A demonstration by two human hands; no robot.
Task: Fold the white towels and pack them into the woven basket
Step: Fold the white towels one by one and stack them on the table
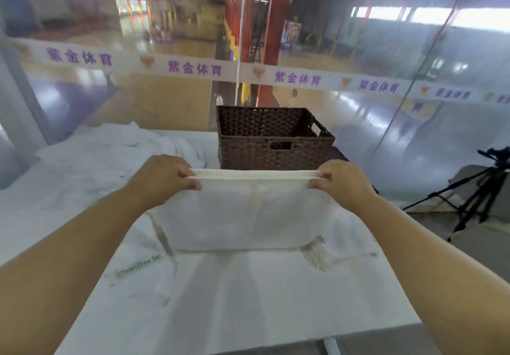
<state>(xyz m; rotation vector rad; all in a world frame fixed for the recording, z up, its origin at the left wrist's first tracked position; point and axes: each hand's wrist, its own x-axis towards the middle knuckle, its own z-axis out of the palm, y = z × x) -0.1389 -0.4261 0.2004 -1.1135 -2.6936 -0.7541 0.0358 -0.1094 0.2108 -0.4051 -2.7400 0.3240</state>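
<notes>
A folded white towel [248,211] is held up by its top edge above the table [276,313], its left corner pinched between thumb and curled fingers of the left hand [162,178] and its right corner pinched the same way by the right hand [343,180], so that the doubled edge is drawn taut between them while the lower part hangs down to the white cloth covering the table. The woven basket [276,144] is seen just behind the towel, dark brown and standing upright at the far edge of the table. A heap of unfolded white towels [154,144] is seen to its left.
</notes>
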